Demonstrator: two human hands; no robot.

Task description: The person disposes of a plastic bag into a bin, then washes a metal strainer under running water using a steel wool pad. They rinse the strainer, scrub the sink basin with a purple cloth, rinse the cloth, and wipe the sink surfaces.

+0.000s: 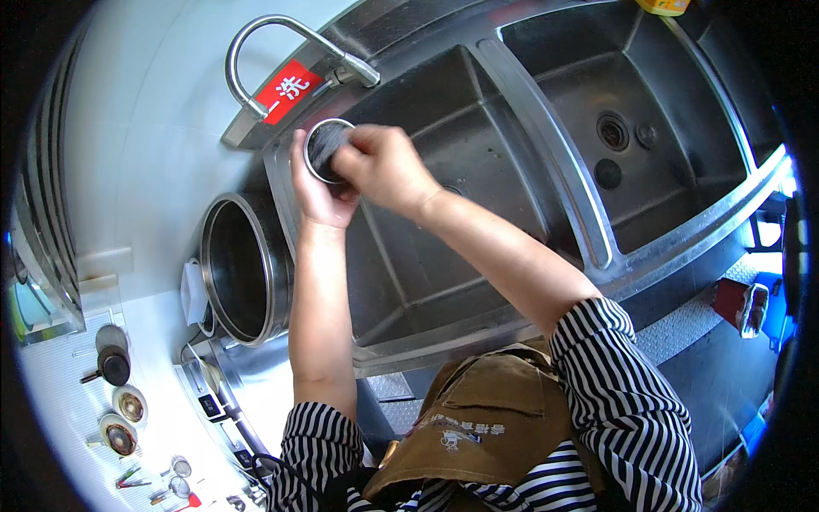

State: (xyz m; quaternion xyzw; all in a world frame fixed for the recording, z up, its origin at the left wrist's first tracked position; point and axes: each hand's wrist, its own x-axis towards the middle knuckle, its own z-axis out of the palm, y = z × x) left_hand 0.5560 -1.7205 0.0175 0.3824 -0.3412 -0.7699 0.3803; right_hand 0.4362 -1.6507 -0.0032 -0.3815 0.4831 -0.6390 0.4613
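My left hand (323, 198) is wrapped around a round metal cup (308, 153), its open mouth turned up towards me, above the left basin of a steel sink (448, 281). At the cup's mouth, my right hand (384, 160) pinches a grey scouring pad (327, 142), blurred by motion and partly inside the cup. The cup's lower part is hidden behind the hands. A curved steel faucet (275, 20) stands behind and to the left of the cup, beside a red sign with writing (288, 89).
A large steel pot (272, 269) stands left of the sink. The right basin (646, 192) has a drain and round dark pieces on its floor. A raised divider (550, 147) separates the basins. Pans and strainers (115, 366) hang on the far-left wall.
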